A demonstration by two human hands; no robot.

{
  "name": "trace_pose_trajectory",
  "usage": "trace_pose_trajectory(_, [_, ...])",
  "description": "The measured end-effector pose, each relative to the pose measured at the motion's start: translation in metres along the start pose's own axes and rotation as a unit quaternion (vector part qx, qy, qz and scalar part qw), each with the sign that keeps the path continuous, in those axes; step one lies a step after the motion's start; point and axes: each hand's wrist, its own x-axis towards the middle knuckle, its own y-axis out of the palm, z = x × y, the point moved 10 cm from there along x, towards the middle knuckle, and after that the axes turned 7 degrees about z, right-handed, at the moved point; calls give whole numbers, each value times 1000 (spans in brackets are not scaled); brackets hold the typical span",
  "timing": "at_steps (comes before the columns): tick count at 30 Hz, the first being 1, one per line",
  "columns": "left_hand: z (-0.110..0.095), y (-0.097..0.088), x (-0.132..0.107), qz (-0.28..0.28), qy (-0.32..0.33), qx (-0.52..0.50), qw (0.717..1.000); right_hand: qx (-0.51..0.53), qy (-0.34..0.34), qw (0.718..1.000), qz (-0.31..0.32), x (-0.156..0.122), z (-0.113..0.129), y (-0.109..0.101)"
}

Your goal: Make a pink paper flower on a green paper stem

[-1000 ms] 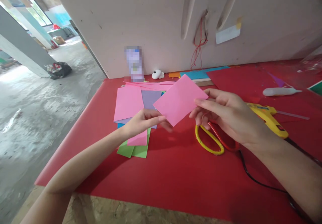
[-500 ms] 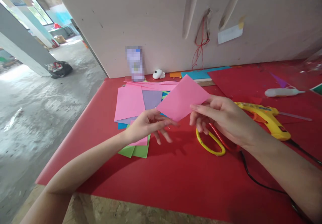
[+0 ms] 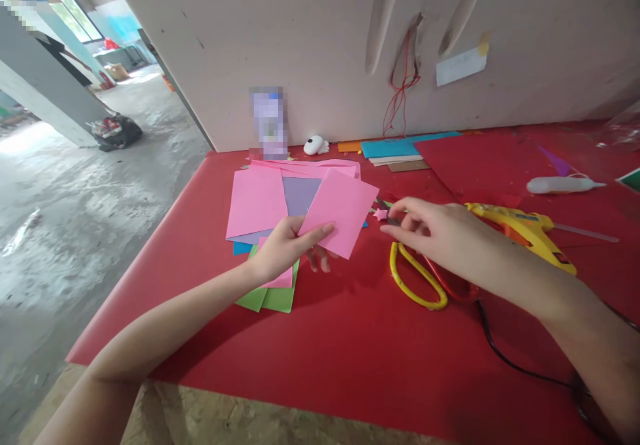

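My left hand (image 3: 284,248) pinches the lower left edge of a pink paper square (image 3: 340,210) and holds it tilted just above the red table (image 3: 350,352). My right hand (image 3: 435,232) is off the paper, to its right. Its thumb and forefinger are pinched together beside a tiny pink paper star (image 3: 381,214), on something small and dark that I cannot make out. Yellow-handled scissors (image 3: 417,282) lie under the right hand.
A stack of pink, lilac, blue and green sheets (image 3: 260,202) lies behind the left hand. A yellow glue gun (image 3: 525,228) with a black cable (image 3: 505,358), a white glue bottle (image 3: 560,183) and blue sheets (image 3: 400,146) lie to the right. The wall board stands behind.
My right hand has let go of the pink square and moved down towards the small star. The left hand alone now holds the square, lowered and swung left.
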Motion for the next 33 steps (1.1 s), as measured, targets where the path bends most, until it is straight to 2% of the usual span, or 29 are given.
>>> trace_pose_trajectory(2, [2,-2,1,-6,5,-12,1000,-147,49,988,18,0,-10,5])
trace_pose_trajectory(3, [3,-2,1,-8,5,-14,1000,-178,65,981,40,-1,-14,11])
trace_pose_trajectory(7, [4,-3,1,-8,6,-12,1000,-191,89,973,91,-3,-17,25])
trace_pose_trajectory(11, [2,1,-1,3,14,-19,1000,-186,76,978,48,-7,0,15])
trace_pose_trajectory(13, [3,4,-2,11,10,-22,1000,-123,31,992,8,-9,16,7])
trace_pose_trajectory(15, [3,8,-3,18,6,-21,1000,40,-60,997,-17,-13,36,1])
trace_pose_trajectory(17, [1,13,-4,31,7,-16,999,228,-144,963,-13,-18,51,-3])
trace_pose_trajectory(19, [-1,18,-5,43,6,-3,999,329,-164,930,2,-19,55,-2])
trace_pose_trajectory(23, [-7,19,-10,53,3,64,996,346,-148,926,-27,-18,49,-6])
trace_pose_trajectory(25, [-12,8,-12,8,13,106,994,331,-151,931,-21,-17,49,-6])
trace_pose_trajectory(28, [-21,-11,-15,-68,44,122,989,322,-160,933,27,-16,53,0])
trace_pose_trajectory(30, [-23,-11,-14,-60,53,96,992,328,-162,930,44,-17,53,3])
trace_pose_trajectory(33, [-22,0,-12,5,49,54,997,346,-148,925,49,-16,50,5])
